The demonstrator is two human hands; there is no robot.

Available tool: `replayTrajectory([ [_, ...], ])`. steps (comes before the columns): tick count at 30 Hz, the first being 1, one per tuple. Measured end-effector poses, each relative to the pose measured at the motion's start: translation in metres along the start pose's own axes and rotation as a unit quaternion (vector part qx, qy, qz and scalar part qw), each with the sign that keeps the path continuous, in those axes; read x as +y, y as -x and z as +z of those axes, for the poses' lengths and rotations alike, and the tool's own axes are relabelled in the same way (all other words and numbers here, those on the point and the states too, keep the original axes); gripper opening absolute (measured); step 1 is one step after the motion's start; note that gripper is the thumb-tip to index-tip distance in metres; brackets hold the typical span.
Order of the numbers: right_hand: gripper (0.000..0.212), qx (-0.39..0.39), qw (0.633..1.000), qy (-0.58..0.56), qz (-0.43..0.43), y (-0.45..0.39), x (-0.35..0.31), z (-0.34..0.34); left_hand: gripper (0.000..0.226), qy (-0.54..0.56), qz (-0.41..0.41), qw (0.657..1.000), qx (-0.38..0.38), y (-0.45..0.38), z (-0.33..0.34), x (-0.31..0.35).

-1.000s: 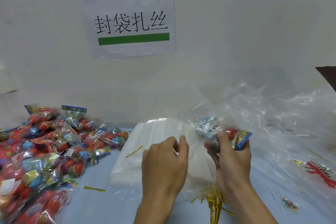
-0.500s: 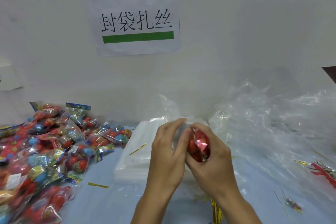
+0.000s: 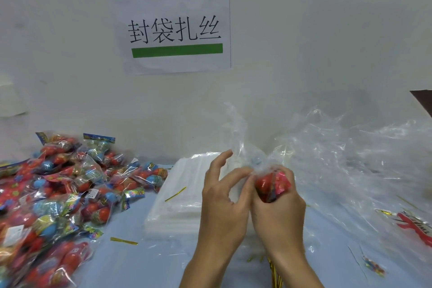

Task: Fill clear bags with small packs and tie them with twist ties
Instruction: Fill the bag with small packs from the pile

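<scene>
While my right hand [image 3: 278, 208] wraps round filled thin clear plastic bag [image 3: 272, 186], red and blue small packs inside, my left hand [image 3: 224, 196] pinches bag neck [image 3: 240, 138] with thumb and forefinger, other fingers spread loose. Bag held above bench middle, over flat stack of empty clear bags [image 3: 184, 194].

Head view only. Step, by my reckoning: filling done, gathering neck before tying. Next calls for gold twist tie; bundle [image 3: 274, 273] at near edge under my wrists, loose gold tie [image 3: 124, 241] left of stack. Finished bags heaped [image 3: 53, 194] at left edge.
</scene>
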State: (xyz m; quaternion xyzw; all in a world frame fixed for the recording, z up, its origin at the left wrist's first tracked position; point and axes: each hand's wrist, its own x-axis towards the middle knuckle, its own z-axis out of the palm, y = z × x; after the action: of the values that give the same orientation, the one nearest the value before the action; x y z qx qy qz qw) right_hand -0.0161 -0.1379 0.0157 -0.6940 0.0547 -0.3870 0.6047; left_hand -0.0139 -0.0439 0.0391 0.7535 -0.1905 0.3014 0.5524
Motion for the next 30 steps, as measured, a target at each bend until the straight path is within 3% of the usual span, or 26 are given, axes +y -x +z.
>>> replayTrajectory([
  [3, 0.043, 0.065, 0.998, -0.009, 0.024, -0.001, -0.001, 0.0, 0.021, -0.038, 0.02, 0.999, 0.005, 0.001, 0.002, -0.001],
  [5, 0.048, 0.064, 0.997, -0.025, 0.039, -0.002, 0.0, 0.0, 0.016, -0.025, 0.019, 0.999, 0.014, 0.001, 0.002, -0.007],
  [8, 0.032, 0.017, 1.0, -0.01, 0.018, -0.001, 0.0, 0.003, 0.012, 0.019, -0.038, 0.999, 0.014, 0.0, 0.001, -0.009],
  [12, 0.023, -0.012, 0.999, 0.032, -0.004, 0.001, 0.0, 0.005, 0.019, 0.06, -0.041, 0.997, -0.008, -0.001, -0.003, -0.005],
  [15, 0.029, 0.005, 0.997, 0.041, 0.066, -0.004, 0.006, 0.0, 0.011, 0.055, -0.026, 0.997, -0.049, 0.001, -0.001, -0.003],
  [20, 0.019, 0.066, 0.988, -0.014, 0.142, -0.009, 0.008, -0.006, 0.014, 0.055, -0.007, 0.993, -0.104, 0.005, 0.002, 0.007],
  [24, 0.015, 0.073, 0.983, -0.077, 0.153, -0.009, 0.001, -0.004, 0.043, 0.129, -0.161, 0.977, 0.049, 0.003, 0.004, 0.012],
  [27, 0.009, 0.026, 0.985, -0.104, 0.133, -0.002, -0.002, 0.002, 0.101, 0.206, -0.335, 0.92, 0.003, 0.0, 0.005, 0.013],
  [28, 0.008, 0.003, 0.986, -0.108, 0.125, 0.001, -0.003, 0.005, 0.112, 0.246, -0.363, 0.898, -0.024, 0.0, 0.007, 0.012],
  [30, 0.008, -0.039, 0.987, -0.102, 0.122, 0.007, -0.004, 0.008, 0.101, 0.31, -0.367, 0.875, -0.054, 0.0, 0.011, 0.006],
])
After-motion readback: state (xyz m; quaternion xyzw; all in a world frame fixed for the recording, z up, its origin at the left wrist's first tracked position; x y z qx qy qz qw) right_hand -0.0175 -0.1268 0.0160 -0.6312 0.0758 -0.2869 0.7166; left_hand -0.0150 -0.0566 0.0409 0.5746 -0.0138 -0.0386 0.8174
